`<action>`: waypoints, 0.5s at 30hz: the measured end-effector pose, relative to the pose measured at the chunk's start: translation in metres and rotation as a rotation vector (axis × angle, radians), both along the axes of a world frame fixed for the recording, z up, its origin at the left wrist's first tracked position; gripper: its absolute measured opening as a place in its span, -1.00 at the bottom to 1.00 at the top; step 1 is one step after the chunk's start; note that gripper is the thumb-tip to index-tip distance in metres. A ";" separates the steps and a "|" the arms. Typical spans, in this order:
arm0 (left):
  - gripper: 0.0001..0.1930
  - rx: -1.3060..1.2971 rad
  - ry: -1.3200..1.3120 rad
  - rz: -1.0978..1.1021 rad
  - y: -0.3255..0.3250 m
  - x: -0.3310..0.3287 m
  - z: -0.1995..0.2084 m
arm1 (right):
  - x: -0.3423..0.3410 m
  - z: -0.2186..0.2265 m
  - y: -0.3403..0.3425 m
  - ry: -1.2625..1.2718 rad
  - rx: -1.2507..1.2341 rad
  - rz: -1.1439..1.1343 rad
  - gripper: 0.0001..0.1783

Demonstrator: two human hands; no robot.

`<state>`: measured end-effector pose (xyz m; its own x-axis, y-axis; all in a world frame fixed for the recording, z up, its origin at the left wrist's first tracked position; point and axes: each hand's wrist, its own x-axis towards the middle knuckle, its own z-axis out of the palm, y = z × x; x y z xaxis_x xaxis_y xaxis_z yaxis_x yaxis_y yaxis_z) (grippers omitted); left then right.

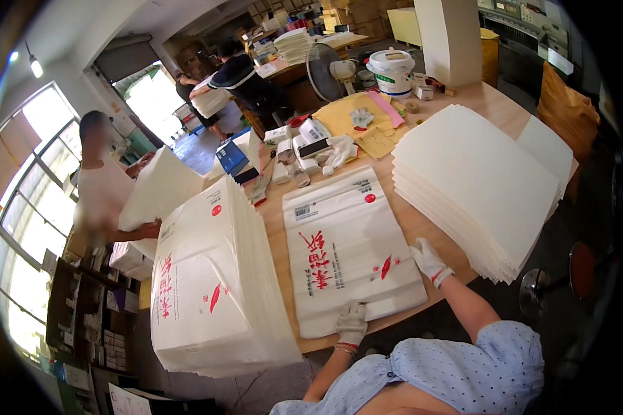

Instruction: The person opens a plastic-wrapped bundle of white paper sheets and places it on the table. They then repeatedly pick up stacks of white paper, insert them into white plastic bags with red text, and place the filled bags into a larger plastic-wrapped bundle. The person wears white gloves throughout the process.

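A flat white plastic packaging bag with red and black print lies on the table in front of me. My left hand, in a white knit glove, rests across its near edge, fingers lying on the plastic. At the bag's right edge is my right hand, also gloved, with fingers stretched out and somewhat apart. Left of the bag rises a tall pile of similarly printed white bags. A thick stack of blank white sheets fans out to the right.
Beyond the bag lie a clear jar, a blue box, yellow paper and a white bucket. A fan stands behind. At left a co-worker handles large white sheets; other people are farther back. A stool is at right.
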<state>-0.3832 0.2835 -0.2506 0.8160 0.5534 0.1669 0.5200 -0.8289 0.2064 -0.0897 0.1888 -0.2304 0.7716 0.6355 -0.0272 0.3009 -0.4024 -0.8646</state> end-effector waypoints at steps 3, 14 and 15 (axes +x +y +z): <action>-0.70 -0.257 0.219 -0.068 0.001 0.004 0.047 | 0.039 -0.028 0.044 -0.025 -0.047 -0.022 -0.43; -0.72 -0.570 -0.174 0.129 0.212 0.187 0.103 | 0.136 -0.060 0.194 -0.083 0.013 -0.196 -0.40; -0.69 -0.494 -0.066 0.154 0.237 0.211 0.105 | 0.142 -0.059 0.211 -0.109 0.031 -0.223 -0.39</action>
